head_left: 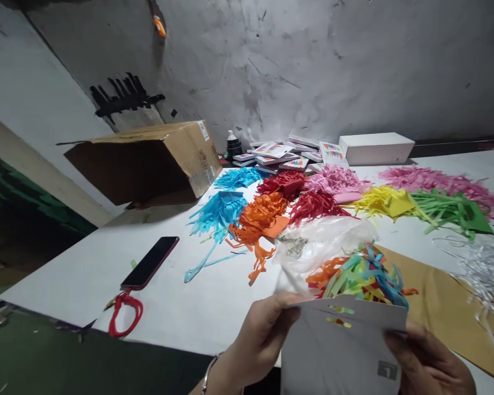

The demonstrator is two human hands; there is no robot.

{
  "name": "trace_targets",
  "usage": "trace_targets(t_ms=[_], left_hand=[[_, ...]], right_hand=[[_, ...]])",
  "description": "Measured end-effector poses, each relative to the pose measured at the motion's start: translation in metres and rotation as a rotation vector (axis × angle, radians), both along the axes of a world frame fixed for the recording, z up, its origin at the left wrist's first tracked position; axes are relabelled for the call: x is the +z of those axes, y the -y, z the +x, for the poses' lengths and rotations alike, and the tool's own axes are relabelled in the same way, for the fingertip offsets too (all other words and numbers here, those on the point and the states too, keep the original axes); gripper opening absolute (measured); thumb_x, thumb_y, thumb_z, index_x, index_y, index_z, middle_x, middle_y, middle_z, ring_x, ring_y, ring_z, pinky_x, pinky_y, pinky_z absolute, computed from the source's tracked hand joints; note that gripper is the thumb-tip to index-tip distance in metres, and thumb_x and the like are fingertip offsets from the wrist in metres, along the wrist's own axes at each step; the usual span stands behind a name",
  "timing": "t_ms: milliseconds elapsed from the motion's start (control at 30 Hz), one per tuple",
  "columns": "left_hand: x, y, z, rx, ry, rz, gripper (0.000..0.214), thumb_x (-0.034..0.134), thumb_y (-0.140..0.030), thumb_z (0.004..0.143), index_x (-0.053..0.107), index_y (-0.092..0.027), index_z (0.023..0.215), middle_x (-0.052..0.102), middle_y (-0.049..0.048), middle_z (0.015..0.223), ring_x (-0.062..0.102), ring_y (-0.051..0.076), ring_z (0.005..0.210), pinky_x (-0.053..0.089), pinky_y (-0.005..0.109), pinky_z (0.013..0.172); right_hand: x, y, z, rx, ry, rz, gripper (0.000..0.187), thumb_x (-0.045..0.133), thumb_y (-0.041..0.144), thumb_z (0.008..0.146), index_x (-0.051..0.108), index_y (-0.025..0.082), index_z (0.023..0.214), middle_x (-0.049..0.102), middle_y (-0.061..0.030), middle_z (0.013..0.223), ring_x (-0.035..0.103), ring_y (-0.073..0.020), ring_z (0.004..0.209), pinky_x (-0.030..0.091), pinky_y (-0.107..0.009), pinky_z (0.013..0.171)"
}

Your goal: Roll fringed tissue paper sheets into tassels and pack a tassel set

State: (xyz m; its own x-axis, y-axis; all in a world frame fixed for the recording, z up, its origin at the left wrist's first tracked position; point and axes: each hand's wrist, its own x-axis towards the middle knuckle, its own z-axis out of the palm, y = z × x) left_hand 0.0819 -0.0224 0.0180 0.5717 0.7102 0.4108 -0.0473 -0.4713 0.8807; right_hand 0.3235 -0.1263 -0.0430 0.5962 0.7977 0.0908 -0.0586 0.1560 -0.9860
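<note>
Over a white table, a packet stuffed with mixed strips sits low in view, left hand and right hand each pinching an edge, what looks like a bag just behind, phone well left.

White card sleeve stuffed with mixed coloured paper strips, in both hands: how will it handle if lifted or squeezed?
Probably light: the white card sleeve holds only mixed coloured paper strips. Likely bends easily, being thin flat card pinched by left hand and right hand. The strips stick out loose at the top, so tipping may spill them.
</note>
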Motion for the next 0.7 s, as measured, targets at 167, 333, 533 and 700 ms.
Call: trace_targets(t_ms=[167,333,533,700], left_hand=[[0.003,-0.014,-0.002,-0.171,0.087,0.020,0.027,0.051,-0.022,0.102,0.072,-0.025,0.119,0.074,0.0152,0.119,0.071,0.028,0.110,0.056,0.037,0.091],[0.016,-0.015,0.000,-0.215,0.030,0.034,0.027,0.053,-0.029,0.101,0.078,-0.023,0.092,0.073,0.0142,0.124,0.071,0.030,0.111,0.056,0.037,0.090],[0.020,-0.007,0.003,-0.191,-0.172,0.057,0.014,0.059,-0.025,0.096,0.068,-0.019,0.106,0.072,0.0171,0.118,0.064,0.032,0.120,0.054,0.036,0.090],[0.014,0.000,0.012,-0.112,-0.183,0.167,0.029,0.048,-0.004,0.095,0.063,-0.021,0.113,0.072,0.0154,0.118,0.068,0.025,0.112,0.054,0.033,0.091]], right_hand=[[0.017,-0.002,0.011,0.158,0.238,-0.001,0.020,0.081,0.038,0.076,0.080,0.024,0.090,0.078,-0.0062,0.087,0.074,-0.0219,0.072,0.058,-0.021,0.059],[0.046,-0.006,0.025,0.499,0.559,0.223,0.025,0.060,0.030,0.092,0.080,0.031,0.107,0.067,-0.0047,0.078,0.068,-0.0170,0.067,0.055,-0.023,0.060],[0.066,-0.009,0.032,0.568,0.730,0.227,0.041,0.056,0.012,0.088,0.073,0.034,0.119,0.070,-0.0065,0.100,0.071,-0.0196,0.085,0.058,-0.024,0.068],[0.085,0.004,0.037,0.563,0.920,0.096,0.044,0.063,0.022,0.087,0.067,0.036,0.129,0.065,-0.0075,0.135,0.064,-0.0284,0.123,0.055,-0.038,0.099]])
